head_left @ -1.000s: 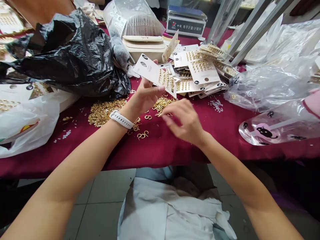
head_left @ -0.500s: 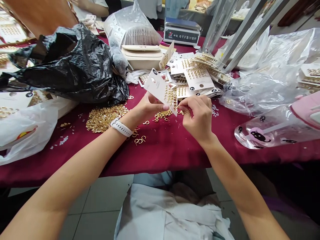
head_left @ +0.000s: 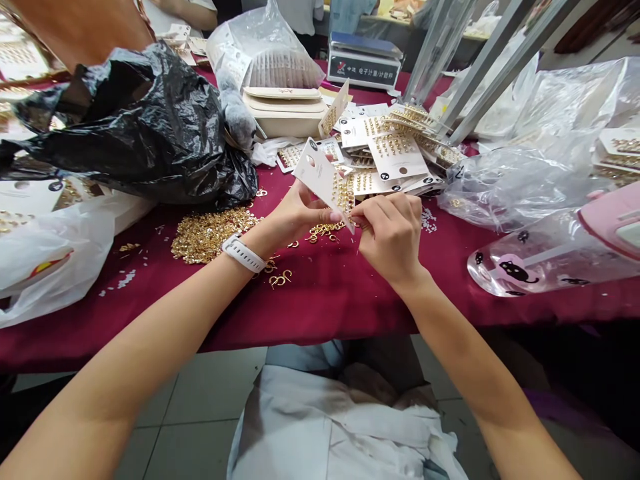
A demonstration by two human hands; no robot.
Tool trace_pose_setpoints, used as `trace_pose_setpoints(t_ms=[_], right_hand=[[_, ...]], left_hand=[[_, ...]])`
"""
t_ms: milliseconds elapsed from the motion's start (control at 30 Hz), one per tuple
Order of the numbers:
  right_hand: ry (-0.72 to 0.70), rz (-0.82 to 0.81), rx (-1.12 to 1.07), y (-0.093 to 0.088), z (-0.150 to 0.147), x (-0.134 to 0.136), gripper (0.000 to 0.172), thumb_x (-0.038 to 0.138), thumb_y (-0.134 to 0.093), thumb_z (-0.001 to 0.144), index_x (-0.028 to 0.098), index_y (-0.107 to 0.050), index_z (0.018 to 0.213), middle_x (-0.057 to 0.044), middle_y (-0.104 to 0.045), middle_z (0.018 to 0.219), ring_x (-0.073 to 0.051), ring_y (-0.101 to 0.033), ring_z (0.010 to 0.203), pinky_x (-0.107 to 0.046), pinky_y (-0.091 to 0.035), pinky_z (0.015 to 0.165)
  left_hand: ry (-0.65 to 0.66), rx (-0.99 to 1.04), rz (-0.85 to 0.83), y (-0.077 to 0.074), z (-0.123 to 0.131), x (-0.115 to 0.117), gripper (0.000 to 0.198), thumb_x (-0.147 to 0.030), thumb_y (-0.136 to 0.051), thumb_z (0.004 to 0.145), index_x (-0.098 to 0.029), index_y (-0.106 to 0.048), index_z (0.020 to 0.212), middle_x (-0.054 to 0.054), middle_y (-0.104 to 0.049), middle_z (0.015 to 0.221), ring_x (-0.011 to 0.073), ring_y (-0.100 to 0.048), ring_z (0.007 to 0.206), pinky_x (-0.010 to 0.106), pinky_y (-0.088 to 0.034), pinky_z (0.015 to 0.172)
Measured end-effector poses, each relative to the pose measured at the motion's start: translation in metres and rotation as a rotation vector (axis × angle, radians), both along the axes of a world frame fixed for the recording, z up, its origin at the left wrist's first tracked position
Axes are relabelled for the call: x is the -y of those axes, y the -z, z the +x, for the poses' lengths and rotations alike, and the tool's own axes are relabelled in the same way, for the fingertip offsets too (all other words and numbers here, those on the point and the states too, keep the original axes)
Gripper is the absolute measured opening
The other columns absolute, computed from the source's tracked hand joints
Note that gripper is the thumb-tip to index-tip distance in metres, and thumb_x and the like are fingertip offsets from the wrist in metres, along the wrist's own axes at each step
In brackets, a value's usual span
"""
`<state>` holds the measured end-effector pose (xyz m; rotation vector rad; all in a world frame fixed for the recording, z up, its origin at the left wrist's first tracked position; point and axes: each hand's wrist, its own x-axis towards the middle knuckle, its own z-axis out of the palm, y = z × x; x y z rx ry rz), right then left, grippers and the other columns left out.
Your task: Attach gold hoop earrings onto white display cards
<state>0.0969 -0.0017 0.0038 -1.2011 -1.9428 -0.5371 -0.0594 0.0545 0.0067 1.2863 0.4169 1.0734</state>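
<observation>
Now the left hand (head_left: 295,217) and the right hand (head_left: 393,237) meet at a card of gold earrings (head_left: 320,175).
A heap of gold rings (head_left: 210,233) lies on the red cloth (head_left: 320,300). The left hand grips the card, which slants down toward the right hand. Those fingers (head_left: 387,210) pinch shut at its low corner, on something too small to see.

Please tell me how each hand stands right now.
Left hand: closed, holding a white earring card.
Right hand: closed at the card's edge; anything pinched is hidden.
</observation>
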Motion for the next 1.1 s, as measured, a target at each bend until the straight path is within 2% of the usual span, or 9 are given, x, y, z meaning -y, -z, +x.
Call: trace_pose_setpoints(t_ms=[167,300,433,600,700,800,933,1000,1100], right_hand=[[-0.023,-0.01,-0.092,-0.005,0.001,0.0,0.017,0.037,-0.052,0.089,0.025,-0.062,0.084,0.0,-0.069,0.083,-0.019,-0.058,0.08,-0.035,-0.039,0.079],[-0.041,-0.046,-0.231,-0.009,0.002,0.0,0.027,0.045,-0.05,0.089,0.022,-0.062,0.095,-0.003,-0.07,0.085,-0.017,-0.062,0.08,-0.033,-0.044,0.078],[-0.15,-0.139,-0.271,-0.006,-0.002,0.002,0.042,0.045,-0.038,0.093,0.016,-0.06,0.114,-0.011,-0.069,0.109,-0.02,-0.062,0.102,-0.036,-0.047,0.09],[-0.234,-0.246,-0.195,0.005,-0.009,0.001,0.052,0.044,-0.051,0.087,0.01,-0.054,0.126,-0.016,-0.06,0.124,-0.026,-0.057,0.115,-0.042,-0.045,0.099],[-0.191,-0.307,-0.292,0.01,-0.011,0.0,0.044,0.036,-0.054,0.086,0.011,-0.058,0.122,-0.013,-0.064,0.119,-0.027,-0.06,0.111,-0.042,-0.047,0.098],[-0.14,-0.403,-0.499,0.011,-0.013,0.0,0.034,0.03,-0.054,0.086,0.015,-0.064,0.116,-0.008,-0.067,0.114,-0.027,-0.063,0.107,-0.041,-0.051,0.092],[-0.292,-0.552,-0.866,0.01,-0.016,-0.002,0.034,0.027,-0.054,0.085,0.018,-0.063,0.117,-0.004,-0.066,0.116,-0.023,-0.062,0.108,-0.037,-0.05,0.095],[-0.377,-0.569,-1.046,0.01,-0.019,-0.002,0.031,0.028,-0.055,0.085,0.019,-0.065,0.113,-0.003,-0.068,0.114,-0.021,-0.061,0.11,-0.036,-0.048,0.097],[-0.463,-0.557,-1.216,0.011,-0.024,0.005,0.026,0.028,-0.056,0.084,0.022,-0.067,0.107,0.0,-0.069,0.111,-0.019,-0.06,0.109,-0.035,-0.045,0.101]], left_hand=[[-0.058,0.033,0.01,-0.004,-0.004,0.0,0.103,-0.032,-0.084,0.047,-0.031,-0.031,0.135,0.007,-0.053,0.125,0.0298,-0.048,0.123,0.044,-0.044,0.1],[-0.067,0.036,-0.016,-0.008,-0.005,0.003,0.104,-0.032,-0.084,0.047,-0.031,-0.029,0.136,0.007,-0.053,0.125,0.0306,-0.047,0.124,0.043,-0.045,0.098],[-0.109,0.071,-0.011,-0.009,-0.003,0.005,0.108,-0.029,-0.084,0.047,-0.031,-0.026,0.138,0.007,-0.051,0.129,0.0296,-0.043,0.127,0.042,-0.042,0.102],[-0.158,0.06,0.042,-0.002,-0.001,0.0,0.109,-0.03,-0.085,0.048,-0.036,-0.024,0.139,0.006,-0.044,0.136,0.0282,-0.041,0.129,0.041,-0.04,0.105],[-0.165,0.016,0.064,0.002,0.0,-0.001,0.104,-0.027,-0.084,0.052,-0.037,-0.027,0.138,0.006,-0.038,0.139,0.0286,-0.041,0.129,0.041,-0.04,0.105],[-0.169,-0.043,0.079,0.004,0.002,0.003,0.098,-0.028,-0.083,0.055,-0.038,-0.031,0.137,0.006,-0.029,0.145,0.0319,-0.037,0.13,0.043,-0.04,0.104],[-0.269,-0.146,0.286,0.007,0.002,0.006,0.09,-0.034,-0.082,0.06,-0.044,-0.03,0.133,0.003,-0.017,0.148,0.0295,-0.041,0.128,0.042,-0.046,0.099],[-0.353,-0.19,0.451,0.01,0.002,0.005,0.08,-0.035,-0.079,0.065,-0.041,-0.032,0.129,0.004,-0.021,0.143,0.0246,-0.046,0.123,0.039,-0.048,0.097],[-0.478,-0.294,0.648,0.012,0.002,0.007,0.049,-0.031,-0.071,0.075,-0.031,-0.044,0.115,0.005,-0.034,0.127,0.0178,-0.051,0.115,0.033,-0.05,0.098]])
